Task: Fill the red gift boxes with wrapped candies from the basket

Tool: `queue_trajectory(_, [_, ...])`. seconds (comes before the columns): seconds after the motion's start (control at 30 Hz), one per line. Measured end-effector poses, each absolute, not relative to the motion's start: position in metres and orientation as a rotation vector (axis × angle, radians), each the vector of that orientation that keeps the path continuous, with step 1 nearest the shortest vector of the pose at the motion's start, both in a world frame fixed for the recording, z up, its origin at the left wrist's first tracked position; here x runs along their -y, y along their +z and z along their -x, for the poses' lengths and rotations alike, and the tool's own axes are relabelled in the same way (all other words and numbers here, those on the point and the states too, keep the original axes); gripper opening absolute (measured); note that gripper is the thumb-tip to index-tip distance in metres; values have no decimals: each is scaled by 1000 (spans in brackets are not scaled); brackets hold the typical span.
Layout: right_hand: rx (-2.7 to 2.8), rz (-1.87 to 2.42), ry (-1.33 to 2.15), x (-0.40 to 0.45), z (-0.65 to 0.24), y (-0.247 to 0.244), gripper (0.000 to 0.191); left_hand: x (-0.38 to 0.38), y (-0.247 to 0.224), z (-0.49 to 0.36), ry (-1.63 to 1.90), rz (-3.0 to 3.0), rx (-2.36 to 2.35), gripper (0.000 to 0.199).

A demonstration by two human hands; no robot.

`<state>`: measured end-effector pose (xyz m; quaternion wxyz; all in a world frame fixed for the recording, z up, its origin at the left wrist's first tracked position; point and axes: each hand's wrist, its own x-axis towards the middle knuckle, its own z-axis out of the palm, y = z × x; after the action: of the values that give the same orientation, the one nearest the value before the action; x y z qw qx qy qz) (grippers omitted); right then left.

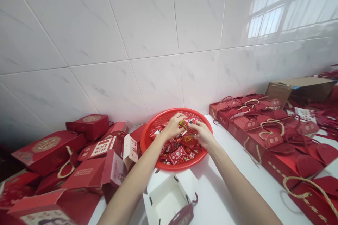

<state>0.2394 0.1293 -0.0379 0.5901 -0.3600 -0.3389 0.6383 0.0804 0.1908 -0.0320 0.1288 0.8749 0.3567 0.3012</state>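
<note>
A red plastic colander [144, 144] full of red-wrapped candies [177, 155] stands against the wall. Both of my hands are over it. My left hand [173, 127] is closed, with a small gold-yellow wrapped candy [182, 123] at its fingertips. Between the thumb and fingers of my right hand [202, 134] is a red candy packet [190, 122] with a dark printed character; its far side touches or nearly touches my left fingers. Below my forearms, nearer to me, an open gift box [169, 200] with a white inside sits with its flaps spread.
Red gift boxes [89, 174], some with rope handles, are heaped on the left. Rows of closed red boxes [264, 137] with rope handles line the right. Behind them is a cardboard carton [280, 93]. A tiled wall [153, 81] bounds the white table [211, 186] at the back.
</note>
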Motion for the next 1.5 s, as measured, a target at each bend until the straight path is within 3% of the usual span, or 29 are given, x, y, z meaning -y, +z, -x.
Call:
queue_trajectory(0.17, [751,820,1453,-130,-238,-38,28,-191,-32,-83,1053,-2240,-1104,57])
queue_trajectory(0.37, [730,817,1457,-129,-238,-35,29,-195,-32,-79,1030,-1848,-1049,45])
queue_trajectory(0.6, [802,863,1443,-128,-238,-34,32,-195,-31,-75,1007,-1813,-1027,50])
queue_trajectory(0.73, [786,852,1442,-131,-238,-36,29,-199,-32,-78,1000,-1893,-1097,41])
queue_trajectory(0.97, [448,808,1325,-139,-239,-35,12,-207,-50,-77,636,-2102,-1322,27])
queue_trajectory(1.23, [418,772,1362,-135,-241,-29,9,-222,-71,-61,209,-2246,-1520,61])
queue_trajectory(1.5, [392,734,1365,-136,-241,-31,6,-225,-73,-52,21,-2251,-1582,60])
